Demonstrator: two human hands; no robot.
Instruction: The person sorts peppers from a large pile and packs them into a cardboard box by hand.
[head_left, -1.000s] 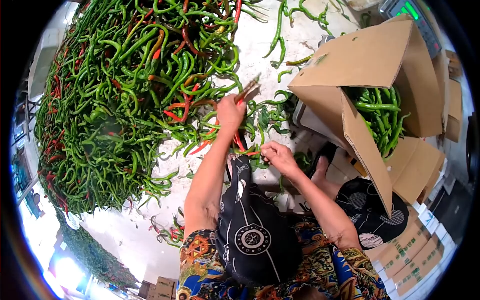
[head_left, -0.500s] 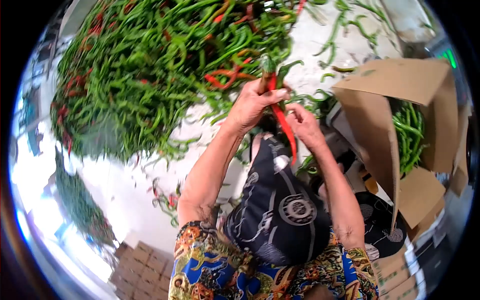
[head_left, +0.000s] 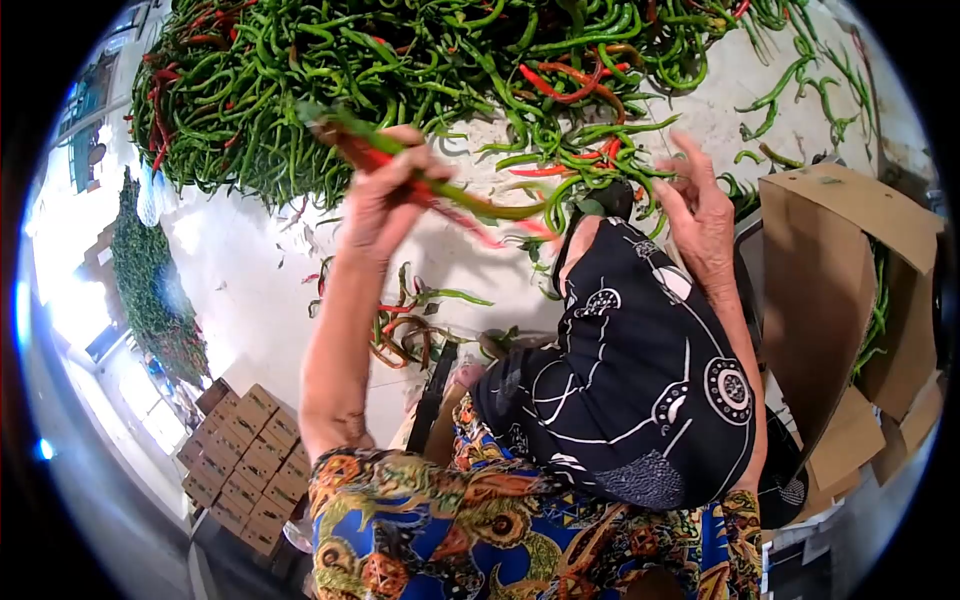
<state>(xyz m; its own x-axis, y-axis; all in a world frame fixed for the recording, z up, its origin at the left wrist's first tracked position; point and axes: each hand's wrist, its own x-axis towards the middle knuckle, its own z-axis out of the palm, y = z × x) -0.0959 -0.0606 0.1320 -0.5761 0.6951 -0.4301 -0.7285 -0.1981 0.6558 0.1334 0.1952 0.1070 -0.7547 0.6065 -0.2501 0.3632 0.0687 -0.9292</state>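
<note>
My left hand (head_left: 385, 200) is closed round a bunch of red and green peppers (head_left: 480, 205), raised over the white floor and blurred by motion. Their stem ends point up and left, and their tips hang to the right. My right hand (head_left: 702, 215) has its fingers spread and holds nothing; it is beside my raised knee, close to some loose green and red peppers (head_left: 580, 160). A large pile of mostly green peppers (head_left: 400, 70) spreads across the top. A few red, brown and green peppers (head_left: 400, 335) lie in a small heap below my left hand.
On the right, an open cardboard box (head_left: 815, 290) holds green peppers (head_left: 878, 310). Stacked cartons (head_left: 250, 455) stand at the lower left, with another long pepper pile (head_left: 150, 280) above them. My patterned black trouser leg (head_left: 640, 370) is bent up in the middle.
My left hand has moved left with the peppers, away from my right hand. My right hand has come off the bunch and opened. The view has swung left, so the box sits farther right.
</note>
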